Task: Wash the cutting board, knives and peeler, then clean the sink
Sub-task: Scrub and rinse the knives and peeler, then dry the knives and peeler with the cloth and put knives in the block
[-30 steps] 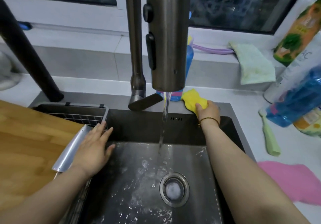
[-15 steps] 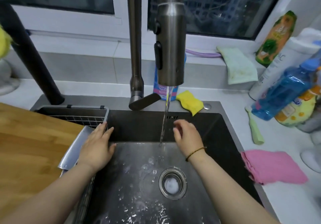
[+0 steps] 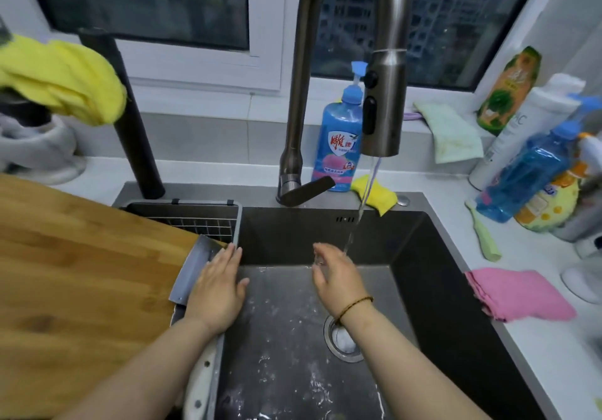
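Observation:
The dark steel sink [image 3: 423, 256] lies below me, wet, with a drain [image 3: 343, 341] at its middle right. Water runs from the pull-down faucet head [image 3: 384, 103] in a thin stream. My right hand [image 3: 335, 273] is held in the basin beside the stream, fingers relaxed and holding nothing. My left hand [image 3: 216, 284] rests flat on the sink's left rim, over a cleaver blade [image 3: 192, 266] lying in the wire drain basket [image 3: 195, 217]. The wooden cutting board [image 3: 75, 283] lies on the left. A yellow sponge [image 3: 378, 193] sits on the back rim.
A blue dish soap bottle [image 3: 342, 139] stands behind the faucet. Bottles [image 3: 527, 165] crowd the right counter, with a green peeler-like tool [image 3: 483, 234] and a pink cloth [image 3: 514, 292]. A yellow cloth [image 3: 62, 77] hangs at upper left beside a black tube [image 3: 127, 120].
My right hand let go of the yellow sponge on the back rim and came down into the basin beside the water stream. My left hand stayed on the left rim.

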Motion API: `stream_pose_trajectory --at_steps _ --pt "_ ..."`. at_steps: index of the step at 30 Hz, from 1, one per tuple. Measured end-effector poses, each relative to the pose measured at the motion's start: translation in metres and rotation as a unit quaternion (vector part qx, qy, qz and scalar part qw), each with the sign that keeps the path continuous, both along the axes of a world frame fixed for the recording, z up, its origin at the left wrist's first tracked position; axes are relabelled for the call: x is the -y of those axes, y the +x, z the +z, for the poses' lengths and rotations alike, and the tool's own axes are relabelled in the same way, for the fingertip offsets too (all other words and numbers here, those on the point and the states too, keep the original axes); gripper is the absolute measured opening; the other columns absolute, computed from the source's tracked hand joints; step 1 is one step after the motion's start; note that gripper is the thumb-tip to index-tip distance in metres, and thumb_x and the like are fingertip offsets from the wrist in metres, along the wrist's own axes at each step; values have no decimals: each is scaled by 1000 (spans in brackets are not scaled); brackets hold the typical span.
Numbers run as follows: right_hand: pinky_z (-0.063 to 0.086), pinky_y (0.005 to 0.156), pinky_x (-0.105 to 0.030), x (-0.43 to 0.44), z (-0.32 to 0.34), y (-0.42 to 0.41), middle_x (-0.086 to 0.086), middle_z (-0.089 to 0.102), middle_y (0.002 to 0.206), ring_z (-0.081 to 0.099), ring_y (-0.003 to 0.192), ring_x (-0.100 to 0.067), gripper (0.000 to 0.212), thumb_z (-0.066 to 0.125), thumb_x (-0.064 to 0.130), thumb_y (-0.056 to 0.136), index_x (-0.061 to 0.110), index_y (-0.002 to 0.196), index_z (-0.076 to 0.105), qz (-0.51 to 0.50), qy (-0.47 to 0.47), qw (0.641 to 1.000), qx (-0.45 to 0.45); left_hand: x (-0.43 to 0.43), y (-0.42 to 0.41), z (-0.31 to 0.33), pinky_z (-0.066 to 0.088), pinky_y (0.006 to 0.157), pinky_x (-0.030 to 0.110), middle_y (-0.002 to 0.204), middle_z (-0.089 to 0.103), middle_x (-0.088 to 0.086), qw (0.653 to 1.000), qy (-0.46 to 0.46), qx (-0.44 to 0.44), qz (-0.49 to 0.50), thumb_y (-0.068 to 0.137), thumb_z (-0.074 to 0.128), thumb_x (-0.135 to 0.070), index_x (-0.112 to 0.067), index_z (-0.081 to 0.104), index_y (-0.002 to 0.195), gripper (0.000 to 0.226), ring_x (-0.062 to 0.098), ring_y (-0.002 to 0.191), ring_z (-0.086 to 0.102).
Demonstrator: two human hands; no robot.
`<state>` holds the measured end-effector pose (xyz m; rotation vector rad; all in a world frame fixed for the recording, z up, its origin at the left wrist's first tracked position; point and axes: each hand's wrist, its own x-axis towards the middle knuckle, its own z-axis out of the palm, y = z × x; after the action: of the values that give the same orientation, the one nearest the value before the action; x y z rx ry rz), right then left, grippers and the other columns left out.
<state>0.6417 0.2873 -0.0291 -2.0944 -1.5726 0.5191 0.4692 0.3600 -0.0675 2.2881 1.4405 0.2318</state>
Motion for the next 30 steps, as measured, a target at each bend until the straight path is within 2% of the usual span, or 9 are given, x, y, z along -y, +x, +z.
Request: stream_pose_trajectory --at_steps 2,4,12,15,18,22,25,27,30 --pt "15 112 -22 -15 6 -8 -1 11 155 17 141 -15 54 43 14 94 13 144 23 -13 -16 1000 10 -1 -3 -1 3 116 27 157 0 0 1000 1 2 -4 99 32 -30 -15 6 148 57 14 144 1" --pt "10 115 -27 -33 13 -11 -2 -6 156 3 143 -17 65 46 16 93 12 146 9 -36 -38 998 32 -1 -4 -2 0 115 26 157 -3 -1 1000 4 -4 -8 99 30 -31 -15 3 148 58 13 144 -2" --pt "-2 115 -30 -71 13 -23 -7 -27 151 -15 142 -22 82 50 20 91 13 145 -11 -98 -65 990 72 -6 -6 -6 -12 112 26 155 -17 0 998 2 -60 -33 100 20 -37 -13 -13 146 61 11 142 -13" --pt "-1 115 -32 -77 13 -24 -8 -29 150 -14 142 -24 84 50 22 91 14 145 -13 -110 -68 989 68 -8 -6 -8 -15 108 23 155 -17 -1 997 2 -62 -35 88 3 -45 -14 -13 146 68 5 137 -18" --pt "-4 115 -32 -80 13 -21 -10 -29 150 -15 142 -24 84 50 22 91 12 144 -15 -106 -73 989 78 -9 -6 -9 -17 104 23 153 -20 -4 998 2 -61 -34 74 -2 -50 -15 -14 146 80 0 125 -23" --pt "-4 115 -30 -78 12 -18 -9 -30 149 -15 142 -23 84 50 22 91 13 145 -14 -92 -77 989 92 -10 -6 -9 -17 105 22 139 -30 -8 997 4 -70 -39 58 -18 -57 -15 -15 145 97 1 125 -25" --pt "-1 115 -32 -73 16 -14 -8 -26 151 -14 142 -24 79 50 23 91 17 146 -6 -72 -86 989 99 -9 -6 -5 -13 111 25 153 -19 -3 996 -1 -84 -29 79 -2 -53 -15 -13 146 77 6 138 -19" --pt "0 116 -35 -69 19 -11 -7 -19 153 -11 143 -25 75 49 23 92 20 147 -1 -57 -96 988 102 -7 -5 1 -11 113 28 156 -14 -1 996 -14 -87 -28 95 9 -48 -16 -11 147 64 11 143 -13" --pt "8 116 -37 -60 26 -6 -5 4 155 3 143 -25 66 48 25 92 21 146 12 -41 -83 990 108 0 -10 12 -9 114 28 156 -8 -2 999 -11 -46 -10 99 25 -40 -20 -5 147 60 12 143 -10"
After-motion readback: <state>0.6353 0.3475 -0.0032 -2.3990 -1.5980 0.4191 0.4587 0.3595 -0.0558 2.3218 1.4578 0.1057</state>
